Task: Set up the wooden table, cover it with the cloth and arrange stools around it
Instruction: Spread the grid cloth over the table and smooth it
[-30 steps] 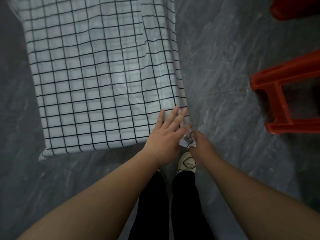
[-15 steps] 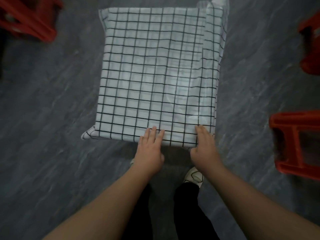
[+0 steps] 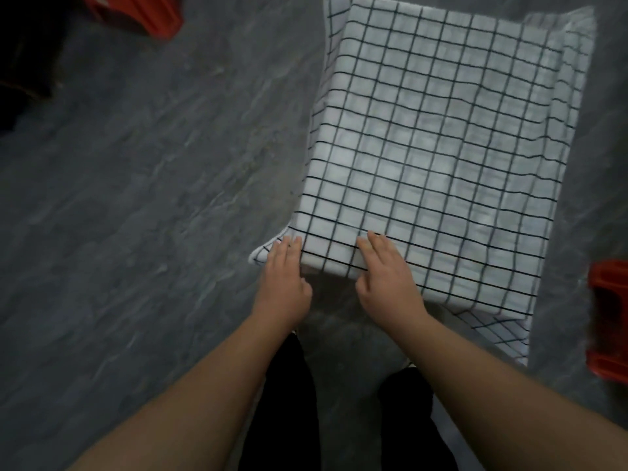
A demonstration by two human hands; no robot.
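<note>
Cloth (image 3: 441, 147), white with a thin black grid, covers a square top at about 1 o'clock from us. It looks thin and soft, its lines wave a little, and a corner flap hangs at the near right. The wooden table under it is fully hidden. Our left hand (image 3: 283, 283) rests with straight fingers on the near-left corner of the cloth. Our right hand (image 3: 387, 280) lies flat, fingers straight, on the near edge close beside it. The floor (image 3: 136, 198) is grey and veined like stone. A red stool (image 3: 142, 15) at 11 o'clock and a second red stool (image 3: 608, 317) at 3 o'clock are cut off by the frame and blurred.
</note>
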